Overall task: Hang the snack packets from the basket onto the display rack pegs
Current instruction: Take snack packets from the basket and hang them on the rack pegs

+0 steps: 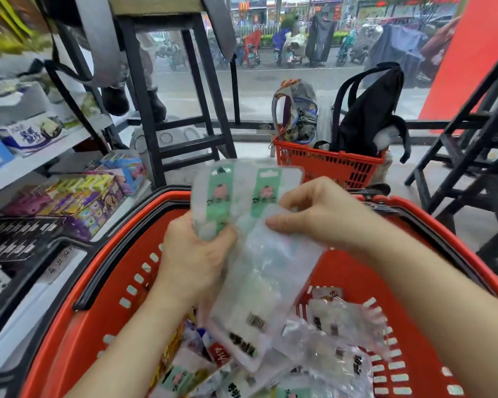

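Observation:
A red shopping basket (78,320) fills the lower view, with several snack packets (337,334) lying loose in its bottom. Above it my left hand (193,254) grips the lower ends of two clear packets with green header cards (242,193), held upright. My right hand (322,216) pinches the upper edge of another clear packet (259,282), which hangs down with its back and barcode facing me. The display rack's pegs are not in view.
A shelf (41,156) with boxed goods runs along the left. A black stool frame (173,110) stands ahead by the window. A second red basket (328,165) holding bags sits beyond. Another black frame (472,156) stands at right.

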`<state>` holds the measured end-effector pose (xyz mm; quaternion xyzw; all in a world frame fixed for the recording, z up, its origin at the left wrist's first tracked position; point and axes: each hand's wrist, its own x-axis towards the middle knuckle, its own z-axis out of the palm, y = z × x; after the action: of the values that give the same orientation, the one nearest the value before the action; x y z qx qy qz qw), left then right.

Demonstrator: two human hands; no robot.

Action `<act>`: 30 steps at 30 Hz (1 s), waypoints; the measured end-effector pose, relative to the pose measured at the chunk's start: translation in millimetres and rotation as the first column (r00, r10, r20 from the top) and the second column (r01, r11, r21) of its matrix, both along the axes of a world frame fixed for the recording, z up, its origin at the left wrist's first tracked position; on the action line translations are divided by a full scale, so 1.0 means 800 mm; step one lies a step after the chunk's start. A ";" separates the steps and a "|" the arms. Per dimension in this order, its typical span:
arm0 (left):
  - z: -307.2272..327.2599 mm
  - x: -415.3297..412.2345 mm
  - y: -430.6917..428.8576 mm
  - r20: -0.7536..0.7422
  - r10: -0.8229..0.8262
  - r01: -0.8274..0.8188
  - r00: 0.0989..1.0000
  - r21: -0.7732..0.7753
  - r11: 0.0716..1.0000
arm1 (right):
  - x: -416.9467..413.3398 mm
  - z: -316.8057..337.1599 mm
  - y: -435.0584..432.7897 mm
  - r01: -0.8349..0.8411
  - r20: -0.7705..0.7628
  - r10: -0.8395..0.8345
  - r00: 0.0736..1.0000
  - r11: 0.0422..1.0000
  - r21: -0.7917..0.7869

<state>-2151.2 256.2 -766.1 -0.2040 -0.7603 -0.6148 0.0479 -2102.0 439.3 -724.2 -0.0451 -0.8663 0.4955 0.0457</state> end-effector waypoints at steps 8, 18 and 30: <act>0.009 -0.011 -0.011 0.158 0.042 -0.079 0.986 0.235 0.969 | -0.002 -0.004 -0.002 0.217 -0.034 -0.219 0.975 0.974 -0.065; 0.081 0.037 -0.011 0.052 -0.051 0.061 0.997 -0.215 0.975 | 0.000 0.010 0.012 0.478 -0.035 -0.485 0.874 0.870 -0.122; 0.321 0.092 -0.033 -0.332 -0.421 0.164 0.844 -0.588 0.792 | 0.035 0.298 -0.034 0.650 0.370 -0.554 0.746 0.481 -0.588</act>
<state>-2077.6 229.6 -509.6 -0.4627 -0.8272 -0.3125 0.0631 -2074.1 412.1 -486.2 -0.3916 -0.5476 0.7261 0.1401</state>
